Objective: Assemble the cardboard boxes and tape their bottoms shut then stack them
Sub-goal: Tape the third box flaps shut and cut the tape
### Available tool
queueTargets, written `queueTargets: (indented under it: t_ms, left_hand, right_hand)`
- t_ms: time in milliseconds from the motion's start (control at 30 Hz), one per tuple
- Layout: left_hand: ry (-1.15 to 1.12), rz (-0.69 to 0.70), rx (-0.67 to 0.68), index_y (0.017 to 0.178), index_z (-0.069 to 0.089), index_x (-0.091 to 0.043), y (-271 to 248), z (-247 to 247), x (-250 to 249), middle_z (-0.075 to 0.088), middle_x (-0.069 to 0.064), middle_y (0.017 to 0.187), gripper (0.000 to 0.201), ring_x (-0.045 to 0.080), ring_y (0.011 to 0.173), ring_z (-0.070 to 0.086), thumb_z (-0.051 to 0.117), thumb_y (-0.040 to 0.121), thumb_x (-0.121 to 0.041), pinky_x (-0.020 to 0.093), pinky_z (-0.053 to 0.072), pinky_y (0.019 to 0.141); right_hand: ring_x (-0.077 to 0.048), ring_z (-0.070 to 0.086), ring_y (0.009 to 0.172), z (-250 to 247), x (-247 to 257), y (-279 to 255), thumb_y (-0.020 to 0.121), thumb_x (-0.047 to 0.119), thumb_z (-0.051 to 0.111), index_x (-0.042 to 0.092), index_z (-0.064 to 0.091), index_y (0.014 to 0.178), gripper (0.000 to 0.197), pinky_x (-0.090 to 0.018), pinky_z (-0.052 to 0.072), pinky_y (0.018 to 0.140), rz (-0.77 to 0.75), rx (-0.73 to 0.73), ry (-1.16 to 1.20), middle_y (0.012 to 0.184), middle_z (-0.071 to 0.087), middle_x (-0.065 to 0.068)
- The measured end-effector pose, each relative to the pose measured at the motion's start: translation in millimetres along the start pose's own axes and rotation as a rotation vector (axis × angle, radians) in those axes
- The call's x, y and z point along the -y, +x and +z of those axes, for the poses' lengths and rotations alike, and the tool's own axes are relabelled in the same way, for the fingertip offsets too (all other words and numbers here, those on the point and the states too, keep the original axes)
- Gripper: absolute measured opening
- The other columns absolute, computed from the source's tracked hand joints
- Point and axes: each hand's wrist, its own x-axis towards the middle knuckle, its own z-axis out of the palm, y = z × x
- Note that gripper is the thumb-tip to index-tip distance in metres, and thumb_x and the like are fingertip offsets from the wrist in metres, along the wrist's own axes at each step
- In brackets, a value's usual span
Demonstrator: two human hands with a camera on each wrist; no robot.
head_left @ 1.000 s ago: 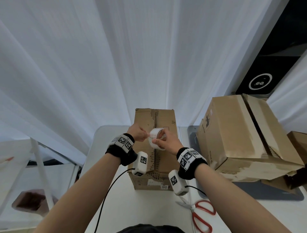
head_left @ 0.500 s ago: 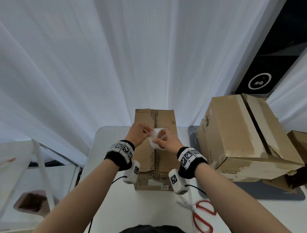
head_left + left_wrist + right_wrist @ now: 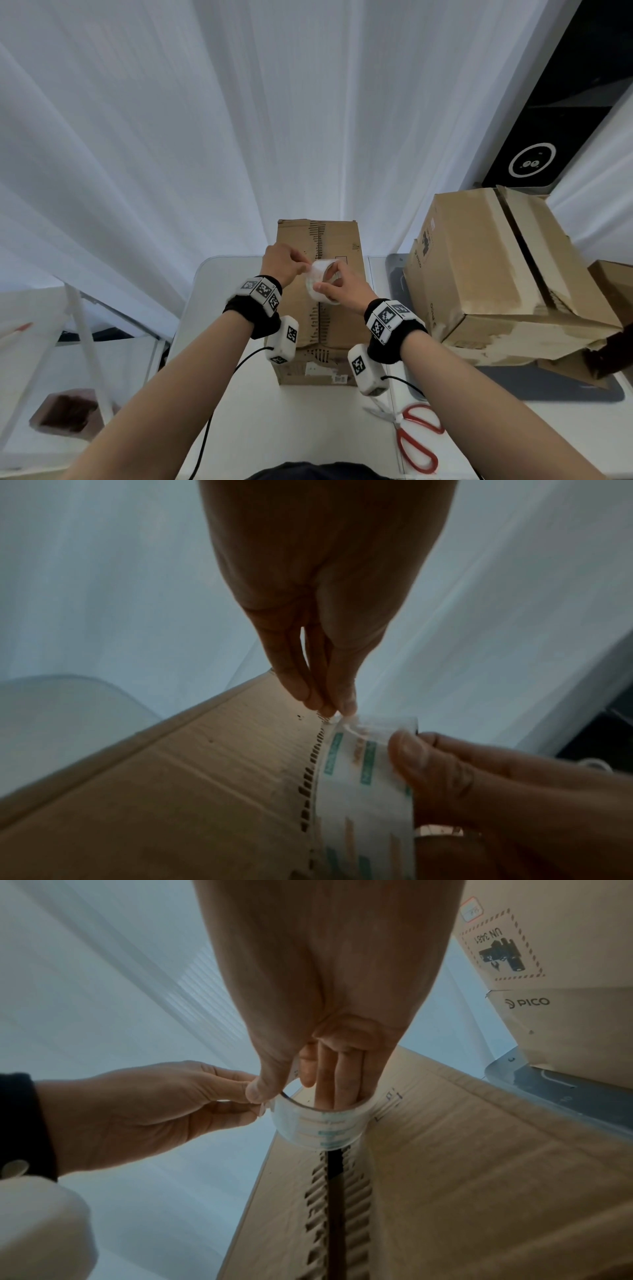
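A tall cardboard box (image 3: 339, 246) stands on the white table (image 3: 219, 294), its folded flaps meeting in an untaped seam (image 3: 334, 1191) on top. Above that seam my right hand (image 3: 337, 289) holds a roll of clear tape (image 3: 320, 281), fingers through its core and thumb on the outside (image 3: 318, 1129). My left hand (image 3: 286, 265) pinches the loose tape end (image 3: 352, 725) at the roll's left edge. The box's top fills the lower part of the left wrist view (image 3: 171, 791).
A bigger taped cardboard box (image 3: 486, 270) lies tilted on a grey mat (image 3: 561, 390) at the right, with more cardboard behind it. Red-handled scissors (image 3: 416, 442) lie on the table near my right forearm. White curtains hang behind. A black device (image 3: 534, 161) stands at the far right.
My left hand has shifted a little up and to the right along the roll and now pinches the tape end. The right hand and the box have stayed in place.
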Motion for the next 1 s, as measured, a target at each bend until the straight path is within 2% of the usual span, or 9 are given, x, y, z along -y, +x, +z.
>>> queueTargets:
  t_ms: [167,267,367,433,533,633,733,900,1000]
  left_hand:
    - [0.093,0.031,0.006,0.087,0.073,-0.011,-4,8,-2,0.065,-0.002,0.086,0.004,0.018,0.089,0.063,0.070,0.088,-0.010,0.028,0.048,0.084]
    - [0.183,0.056,0.034,0.089,0.066,-0.013,-8,12,-3,0.065,0.002,0.095,0.006,0.021,0.093,0.061,0.062,0.094,-0.012,0.031,0.047,0.083]
    - [0.250,0.109,0.051,0.090,0.056,-0.014,-10,13,-4,0.059,0.006,0.105,0.008,0.021,0.093,0.054,0.055,0.098,-0.013,0.030,0.040,0.081]
    - [0.222,0.132,0.067,0.092,0.056,-0.013,-9,11,-5,0.054,0.006,0.109,0.007,0.021,0.097,0.053,0.054,0.098,-0.012,0.030,0.041,0.086]
    - [0.134,0.192,0.065,0.091,0.056,-0.013,-6,4,-10,0.050,0.004,0.105,0.008,0.020,0.097,0.052,0.054,0.098,-0.009,0.028,0.040,0.088]
    - [0.035,0.228,0.023,0.089,0.055,-0.013,-3,-3,-17,0.052,0.004,0.103,0.012,0.016,0.090,0.050,0.054,0.098,-0.006,0.012,0.035,0.075]
    - [-0.055,0.236,0.019,0.090,0.055,-0.012,-2,-6,-19,0.055,0.004,0.101,0.012,0.010,0.082,0.049,0.053,0.098,-0.005,0.005,0.037,0.066]
    - [-0.301,0.204,-0.003,0.091,0.051,-0.016,-9,-9,-14,0.059,-0.001,0.084,0.015,0.005,0.075,0.053,0.047,0.101,-0.005,0.003,0.039,0.065]
    - [-0.358,0.232,0.039,0.087,0.051,-0.021,-7,-14,-10,0.060,-0.002,0.082,0.021,0.006,0.074,0.056,0.049,0.100,-0.005,0.014,0.044,0.075]
  right_hand:
    - [-0.026,0.064,0.107,4,-5,-2,0.083,0.058,0.065,0.020,0.047,0.125,0.059,-0.048,0.053,0.095,0.011,0.010,-0.042,0.121,0.065,-0.008]
    - [-0.021,0.063,0.110,5,-4,-5,0.078,0.062,0.068,0.017,0.049,0.133,0.073,-0.042,0.053,0.097,0.009,0.024,-0.097,0.123,0.064,-0.003]
    - [-0.019,0.063,0.109,10,-7,-14,0.080,0.042,0.077,0.017,0.055,0.132,0.062,-0.036,0.053,0.097,-0.034,0.034,-0.120,0.121,0.065,-0.002]
    - [-0.021,0.062,0.110,13,-10,-19,0.090,0.027,0.071,0.015,0.059,0.129,0.043,-0.029,0.052,0.091,-0.058,-0.024,-0.144,0.120,0.066,-0.003]
    - [-0.015,0.062,0.106,11,-8,-21,0.096,0.025,0.063,0.015,0.065,0.125,0.030,-0.018,0.046,0.080,-0.099,-0.101,-0.107,0.117,0.068,-0.001]
    - [-0.015,0.062,0.110,6,-2,-19,0.096,0.024,0.063,0.015,0.065,0.125,0.031,-0.027,0.050,0.090,-0.088,-0.109,-0.068,0.123,0.068,-0.001]
    - [-0.020,0.064,0.111,4,0,-17,0.097,0.023,0.061,0.013,0.066,0.125,0.030,-0.028,0.049,0.090,-0.051,-0.133,-0.058,0.124,0.069,-0.004]
    - [-0.020,0.061,0.115,10,3,-20,0.098,0.026,0.061,0.016,0.064,0.127,0.031,-0.028,0.045,0.091,-0.012,-0.143,-0.056,0.128,0.066,-0.003]
    - [-0.020,0.059,0.117,13,6,-20,0.097,0.029,0.062,0.017,0.063,0.131,0.036,-0.024,0.039,0.090,0.016,-0.144,-0.047,0.132,0.064,-0.002]
